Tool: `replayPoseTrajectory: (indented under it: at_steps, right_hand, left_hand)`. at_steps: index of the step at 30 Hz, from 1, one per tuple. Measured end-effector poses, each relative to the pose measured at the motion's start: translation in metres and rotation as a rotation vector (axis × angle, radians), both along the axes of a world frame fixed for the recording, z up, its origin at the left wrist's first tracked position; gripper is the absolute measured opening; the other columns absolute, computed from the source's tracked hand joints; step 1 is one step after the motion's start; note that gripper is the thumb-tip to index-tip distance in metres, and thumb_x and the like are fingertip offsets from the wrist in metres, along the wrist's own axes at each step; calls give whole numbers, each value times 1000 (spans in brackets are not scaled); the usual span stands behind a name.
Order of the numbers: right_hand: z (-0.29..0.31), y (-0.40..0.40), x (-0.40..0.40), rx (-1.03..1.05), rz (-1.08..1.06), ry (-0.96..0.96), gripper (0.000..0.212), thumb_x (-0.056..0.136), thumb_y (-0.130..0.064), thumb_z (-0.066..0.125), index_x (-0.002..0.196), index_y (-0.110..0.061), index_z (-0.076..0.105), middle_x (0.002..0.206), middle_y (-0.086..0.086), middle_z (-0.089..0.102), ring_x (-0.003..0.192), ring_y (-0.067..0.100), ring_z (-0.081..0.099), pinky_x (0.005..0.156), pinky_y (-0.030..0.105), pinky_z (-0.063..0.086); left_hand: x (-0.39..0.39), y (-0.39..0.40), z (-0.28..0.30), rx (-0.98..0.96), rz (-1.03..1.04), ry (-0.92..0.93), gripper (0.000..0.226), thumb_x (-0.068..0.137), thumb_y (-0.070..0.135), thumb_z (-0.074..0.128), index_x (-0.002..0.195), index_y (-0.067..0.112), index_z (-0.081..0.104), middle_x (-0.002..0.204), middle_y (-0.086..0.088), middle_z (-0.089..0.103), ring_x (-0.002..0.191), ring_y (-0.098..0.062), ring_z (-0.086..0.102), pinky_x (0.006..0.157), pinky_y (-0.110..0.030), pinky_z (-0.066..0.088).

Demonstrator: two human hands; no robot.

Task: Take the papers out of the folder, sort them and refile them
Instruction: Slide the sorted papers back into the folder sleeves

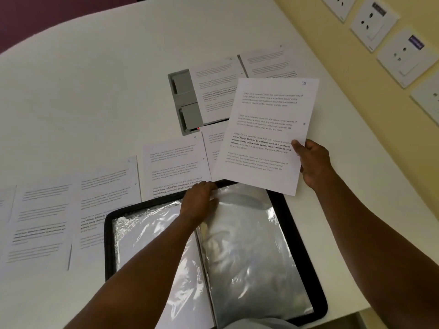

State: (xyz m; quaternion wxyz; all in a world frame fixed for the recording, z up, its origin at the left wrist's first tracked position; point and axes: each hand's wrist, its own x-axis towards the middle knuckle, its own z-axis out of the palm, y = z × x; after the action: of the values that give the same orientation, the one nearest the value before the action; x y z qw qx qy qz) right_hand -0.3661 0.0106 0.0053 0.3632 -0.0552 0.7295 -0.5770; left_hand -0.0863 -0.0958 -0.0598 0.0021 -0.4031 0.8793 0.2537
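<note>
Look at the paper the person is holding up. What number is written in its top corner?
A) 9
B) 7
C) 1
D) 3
D: the sheet pinched by the right hand has a handwritten 3 in its top right corner, while the left hand holds a sleeve of the open folder.

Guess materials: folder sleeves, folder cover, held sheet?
Sleeves: likely thin clear plastic, glossy; they wrinkle and throw bright glare. Folder cover: black, matte rim, probably plastic or fabric-covered board, can't tell which. Held sheet in the right hand: plain matte printer paper with printed text.
</note>
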Motion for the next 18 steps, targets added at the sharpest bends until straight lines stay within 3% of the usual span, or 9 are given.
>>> replayPoseTrajectory:
  at_steps: [6, 9, 14, 18]
  right_hand:
    - [-1, -6, -2, -18, -18, -16, 6, 94, -20, 63, 98, -19, 67, 96, 0, 70, 85, 16, 65, 78, 37, 56]
    - [-4, -7, -3, -12, -23, -15, 5, 94, -21, 63, 95, -22, 68, 98, 1, 70, 89, 19, 66, 82, 40, 56]
    - [-8, -8, -4, 8, -32, -7, 4, 94, -22, 63, 93, -22, 67, 96, 0, 70, 90, 19, 66, 83, 41, 56]
    - [-9, -11, -4, 6, -38, 5, 6, 94, -22, 63, 97, -19, 67, 96, 0, 69, 88, 18, 66, 80, 38, 56]
  left_hand:
    - [-8, -18, 7, 221, 69, 10, 11, 78, 27, 78, 81, 18, 72, 86, -1, 67, 83, -18, 61, 71, -28, 44]
    - [-9, -23, 8, 205, 28, 30, 13, 77, 24, 79, 85, 13, 79, 86, -4, 67, 85, -20, 60, 71, -28, 43]
    - [-7, -21, 7, 148, -43, -5, 16, 86, 24, 70, 99, 18, 77, 95, -2, 74, 90, -19, 66, 84, -30, 50]
    - [-5, -18, 10, 59, -47, -17, 11, 87, 28, 68, 95, 22, 73, 90, -2, 73, 84, -21, 66, 78, -33, 52]
